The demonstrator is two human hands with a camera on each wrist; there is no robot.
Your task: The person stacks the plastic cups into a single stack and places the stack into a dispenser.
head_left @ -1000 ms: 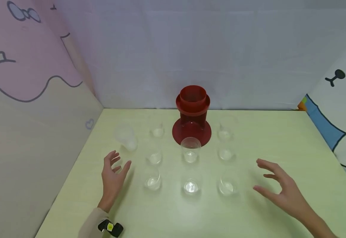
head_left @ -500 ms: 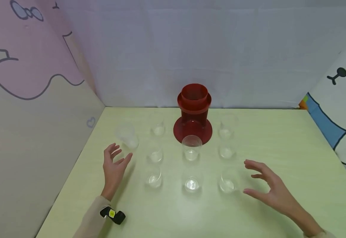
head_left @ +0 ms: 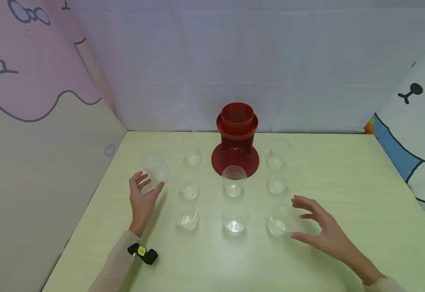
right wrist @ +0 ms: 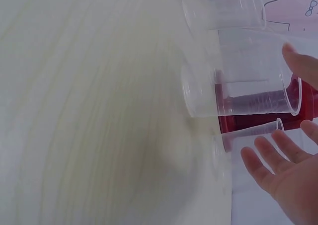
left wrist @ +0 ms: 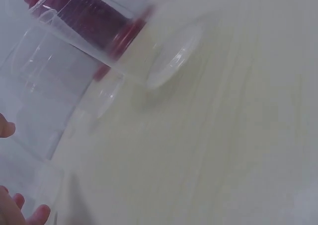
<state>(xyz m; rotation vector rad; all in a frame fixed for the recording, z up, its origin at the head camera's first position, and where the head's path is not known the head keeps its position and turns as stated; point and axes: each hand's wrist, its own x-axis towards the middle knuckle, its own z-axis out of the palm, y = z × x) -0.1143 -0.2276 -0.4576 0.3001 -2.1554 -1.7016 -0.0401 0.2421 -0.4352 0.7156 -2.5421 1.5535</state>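
My left hand [head_left: 144, 202] hovers at the near side of a frosted-looking clear plastic cup [head_left: 155, 166], thumb and fingers spread apart. In the left wrist view its fingers [left wrist: 39, 215] show beside a clear cup [left wrist: 30, 180]; whether they touch it I cannot tell. Over at the right, my right hand [head_left: 320, 227] has its thumb and fingers parted in a C shape, just right of the front right clear cup [head_left: 278, 223]. In the right wrist view the thumb [right wrist: 300, 63] overlaps a cup [right wrist: 243, 81], with contact unclear. Neither hand visibly grips anything.
Several clear cups stand in rows, including a middle cup [head_left: 234, 182] and a front middle cup [head_left: 234, 223]. Behind them rises a dark red stacked cup-like piece [head_left: 237, 125] on a round red base [head_left: 217, 162]. Printed cloth walls [head_left: 270, 61] border the table [head_left: 336, 162].
My right hand has moved left, closer to the front right cup. My left hand has reached slightly forward toward the frosted-looking cup. The cups and the red piece stay put.
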